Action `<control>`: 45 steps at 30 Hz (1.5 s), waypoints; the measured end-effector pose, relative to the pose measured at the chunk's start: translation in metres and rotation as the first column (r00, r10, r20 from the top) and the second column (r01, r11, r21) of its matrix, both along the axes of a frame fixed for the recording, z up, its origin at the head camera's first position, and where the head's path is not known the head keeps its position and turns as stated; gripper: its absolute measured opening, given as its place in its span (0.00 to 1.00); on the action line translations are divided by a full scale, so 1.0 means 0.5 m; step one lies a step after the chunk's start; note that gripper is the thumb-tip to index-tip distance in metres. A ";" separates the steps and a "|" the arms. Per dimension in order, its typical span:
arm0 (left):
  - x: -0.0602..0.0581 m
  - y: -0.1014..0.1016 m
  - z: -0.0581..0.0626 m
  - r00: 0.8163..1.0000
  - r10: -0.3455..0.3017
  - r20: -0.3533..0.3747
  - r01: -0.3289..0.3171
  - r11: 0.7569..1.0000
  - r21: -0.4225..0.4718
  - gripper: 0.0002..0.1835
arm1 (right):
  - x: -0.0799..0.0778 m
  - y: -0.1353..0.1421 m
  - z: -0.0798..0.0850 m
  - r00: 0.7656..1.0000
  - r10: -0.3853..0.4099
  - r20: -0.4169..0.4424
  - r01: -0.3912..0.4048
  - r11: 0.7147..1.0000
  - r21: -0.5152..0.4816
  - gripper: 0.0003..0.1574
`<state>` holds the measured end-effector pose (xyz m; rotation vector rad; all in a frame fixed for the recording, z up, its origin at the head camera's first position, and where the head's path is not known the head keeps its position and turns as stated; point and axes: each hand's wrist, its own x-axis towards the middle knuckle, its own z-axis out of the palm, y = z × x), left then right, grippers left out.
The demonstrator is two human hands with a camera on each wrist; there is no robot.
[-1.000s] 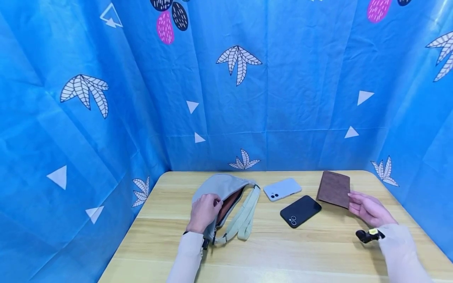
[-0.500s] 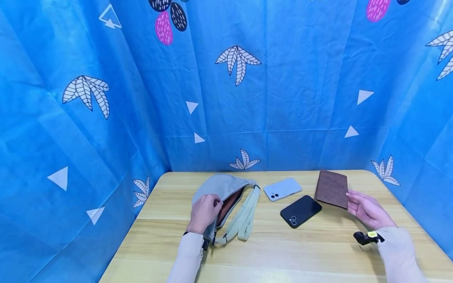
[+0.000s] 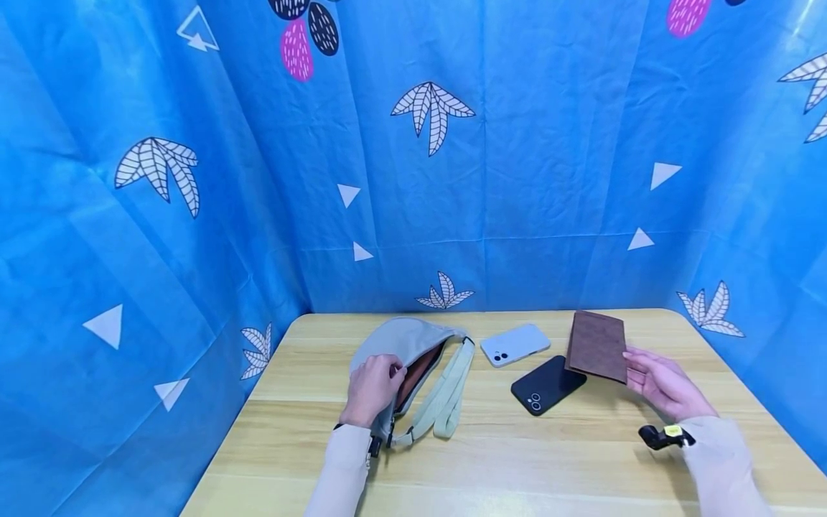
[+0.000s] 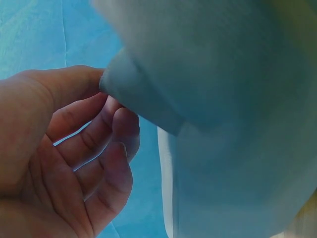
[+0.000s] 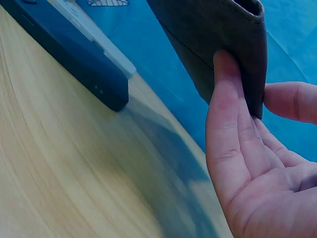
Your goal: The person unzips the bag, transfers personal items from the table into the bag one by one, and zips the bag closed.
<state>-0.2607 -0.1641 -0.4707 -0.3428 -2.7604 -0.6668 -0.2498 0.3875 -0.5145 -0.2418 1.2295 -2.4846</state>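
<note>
A grey waist bag (image 3: 397, 337) lies at the left of the table, its zip opening gaping to show a brown lining. My left hand (image 3: 371, 391) pinches the fabric at the opening's edge; in the left wrist view, thumb and forefinger hold a folded corner of the bag (image 4: 223, 124). On the right, my right hand (image 3: 665, 380) holds a brown folding wallet (image 3: 597, 346) by its right edge. The right wrist view shows the wallet (image 5: 208, 34) between thumb and fingers, raised above the table. In the head view, its lower left corner overlaps the black phone (image 3: 548, 385).
A pale phone (image 3: 515, 345) lies camera side up behind the black phone. The bag's pale green strap (image 3: 446, 395) trails on the wooden table (image 3: 504, 459). Blue patterned curtain (image 3: 549, 179) hangs around the table's back and sides.
My right hand has moved left with the wallet, which now overlaps the black phone's corner in the head view. My left hand and the bag have stayed in place.
</note>
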 end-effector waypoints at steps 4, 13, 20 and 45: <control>0.000 -0.001 0.000 1.000 0.001 -0.010 -0.001 1.000 -0.002 0.05 | 0.002 -0.013 0.009 1.000 0.018 -0.022 -0.018 1.000 0.000 0.27; 0.001 -0.002 -0.001 1.000 0.001 -0.020 -0.001 1.000 -0.005 0.05 | -0.001 -0.046 0.027 0.998 0.039 -0.050 -0.036 0.997 0.061 0.25; -0.002 -0.002 0.000 1.000 -0.007 -0.009 0.007 1.000 -0.002 0.05 | 0.001 -0.065 0.030 0.999 0.034 -0.037 -0.030 0.995 0.100 0.25; -0.002 -0.003 0.002 1.000 0.008 0.007 -0.008 1.000 -0.003 0.05 | -0.006 -0.160 0.034 0.993 0.057 -0.100 -0.035 0.978 0.208 0.21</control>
